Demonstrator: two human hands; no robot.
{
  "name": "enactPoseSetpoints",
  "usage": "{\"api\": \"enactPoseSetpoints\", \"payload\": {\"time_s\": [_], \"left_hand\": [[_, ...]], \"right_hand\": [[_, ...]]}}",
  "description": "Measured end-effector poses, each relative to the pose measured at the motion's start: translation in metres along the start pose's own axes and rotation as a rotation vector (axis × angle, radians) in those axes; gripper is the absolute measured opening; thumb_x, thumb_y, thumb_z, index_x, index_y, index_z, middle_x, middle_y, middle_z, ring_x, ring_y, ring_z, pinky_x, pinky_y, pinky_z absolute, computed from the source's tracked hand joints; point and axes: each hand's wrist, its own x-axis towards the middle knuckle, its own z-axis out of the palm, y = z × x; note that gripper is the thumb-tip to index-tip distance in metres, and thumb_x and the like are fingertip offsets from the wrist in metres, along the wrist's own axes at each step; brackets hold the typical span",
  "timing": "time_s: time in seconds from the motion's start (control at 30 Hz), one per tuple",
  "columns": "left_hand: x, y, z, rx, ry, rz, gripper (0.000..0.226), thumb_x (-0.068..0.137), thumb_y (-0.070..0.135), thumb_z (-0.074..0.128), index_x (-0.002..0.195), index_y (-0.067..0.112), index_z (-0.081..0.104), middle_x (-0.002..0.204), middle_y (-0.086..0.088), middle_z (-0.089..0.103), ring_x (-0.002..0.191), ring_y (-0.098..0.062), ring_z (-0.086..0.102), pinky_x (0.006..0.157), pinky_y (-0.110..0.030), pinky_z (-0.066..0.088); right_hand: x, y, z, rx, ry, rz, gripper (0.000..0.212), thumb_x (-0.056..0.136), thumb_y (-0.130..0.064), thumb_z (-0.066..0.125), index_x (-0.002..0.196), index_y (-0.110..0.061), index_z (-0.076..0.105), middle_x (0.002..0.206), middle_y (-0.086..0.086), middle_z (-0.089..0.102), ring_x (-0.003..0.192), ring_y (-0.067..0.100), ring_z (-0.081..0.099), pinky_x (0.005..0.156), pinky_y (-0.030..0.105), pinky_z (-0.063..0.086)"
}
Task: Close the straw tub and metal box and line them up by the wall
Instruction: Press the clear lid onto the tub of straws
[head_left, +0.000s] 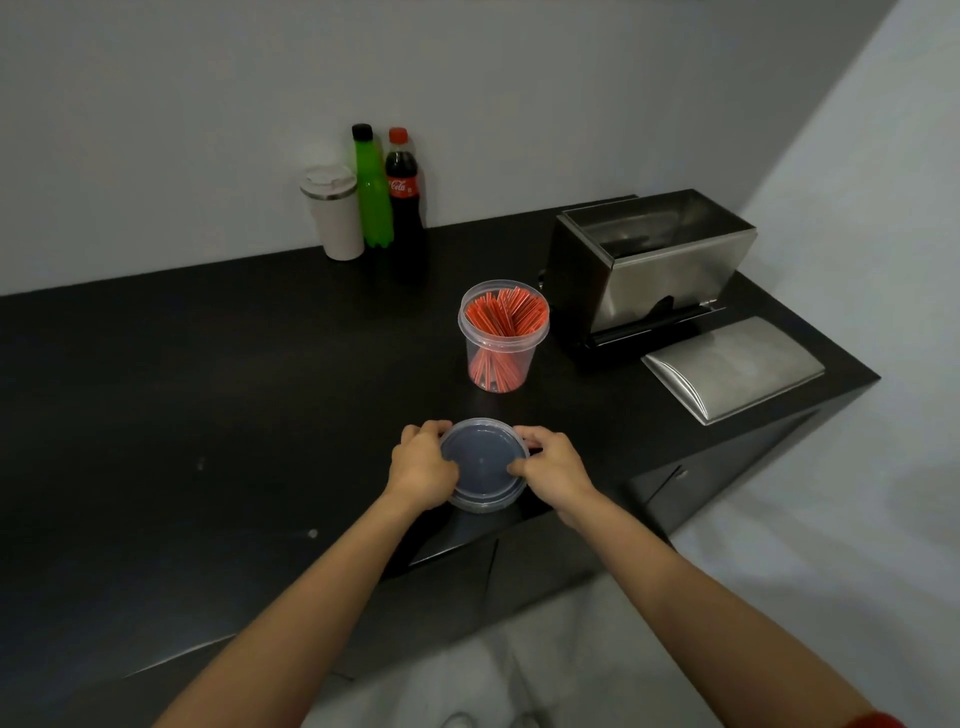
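A clear plastic tub (503, 338) full of red straws stands open in the middle of the black counter. Its round clear lid (483, 465) is near the counter's front edge, held between both hands. My left hand (422, 465) grips the lid's left rim and my right hand (551, 465) grips its right rim. To the right of the tub the metal box (649, 270) stands open at the top. Its curved metal lid (732, 366) lies flat on the counter in front of the box.
By the back wall stand a white travel mug (335, 213), a green bottle (371, 192) and a cola bottle (405, 200). The black counter (208, 389) ends at a front edge near my hands and at a right edge past the metal lid.
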Motion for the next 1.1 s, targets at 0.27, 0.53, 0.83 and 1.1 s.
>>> {"api": "enactPoseSetpoints", "payload": {"time_s": [0.27, 0.53, 0.83, 1.1], "left_hand": [[-0.003, -0.001, 0.006, 0.005, 0.02, 0.055, 0.057, 0.088, 0.002, 0.053, 0.14, 0.019, 0.038, 0.133, -0.014, 0.046, 0.122, -0.026, 0.047, 0.099, -0.038, 0.046], [-0.005, 0.006, 0.008, -0.231, 0.041, 0.101, 0.049, 0.089, 0.007, 0.057, 0.134, 0.02, 0.043, 0.109, 0.004, 0.059, 0.086, -0.004, 0.057, 0.063, -0.017, 0.049], [-0.008, 0.04, -0.005, -0.511, 0.149, 0.264, 0.038, 0.084, 0.012, 0.066, 0.118, 0.026, 0.055, 0.097, 0.006, 0.064, 0.071, -0.002, 0.067, 0.06, -0.016, 0.054], [0.013, 0.071, -0.022, -0.569, 0.28, 0.328, 0.034, 0.084, 0.029, 0.067, 0.117, 0.022, 0.06, 0.098, 0.003, 0.067, 0.078, -0.004, 0.066, 0.061, -0.016, 0.052]], "right_hand": [[-0.002, -0.003, -0.003, 0.097, 0.024, 0.047, 0.053, 0.078, 0.008, 0.06, 0.125, -0.015, 0.054, 0.1, -0.009, 0.055, 0.08, 0.002, 0.053, 0.054, 0.012, 0.041], [0.002, -0.018, -0.028, 0.318, 0.033, 0.078, 0.042, 0.081, 0.007, 0.059, 0.116, -0.016, 0.061, 0.102, 0.003, 0.062, 0.094, 0.017, 0.063, 0.07, 0.026, 0.054], [0.006, -0.043, -0.065, 0.491, -0.015, -0.093, 0.036, 0.083, 0.005, 0.058, 0.11, -0.019, 0.064, 0.108, 0.003, 0.064, 0.1, 0.018, 0.064, 0.076, 0.027, 0.056], [0.028, -0.08, -0.081, 0.608, 0.056, -0.15, 0.033, 0.083, 0.002, 0.06, 0.11, -0.016, 0.063, 0.113, 0.005, 0.065, 0.106, 0.018, 0.062, 0.091, 0.034, 0.051]]}}
